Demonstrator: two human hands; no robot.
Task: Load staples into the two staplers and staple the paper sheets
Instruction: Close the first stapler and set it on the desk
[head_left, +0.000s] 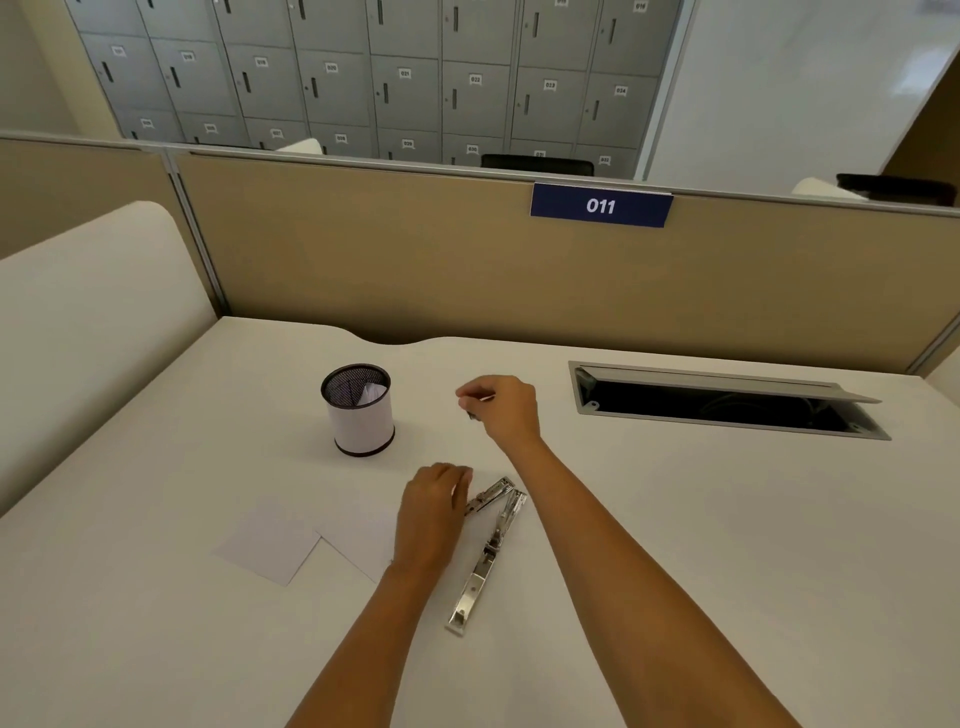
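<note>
Right grip (500, 410) pinches a thin pale strip (485, 398), likely staples, above the white desk (675, 519); left grip (434, 506) holds the hinged-open silver metal stapler (485, 564) steady for loading, beside white paper sheets (267, 545)

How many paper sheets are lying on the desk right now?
2. One sheet lies flat, left of the left hand; the second sheet lies beside it, partly hidden under that wrist. Others could be stacked unseen.
</note>
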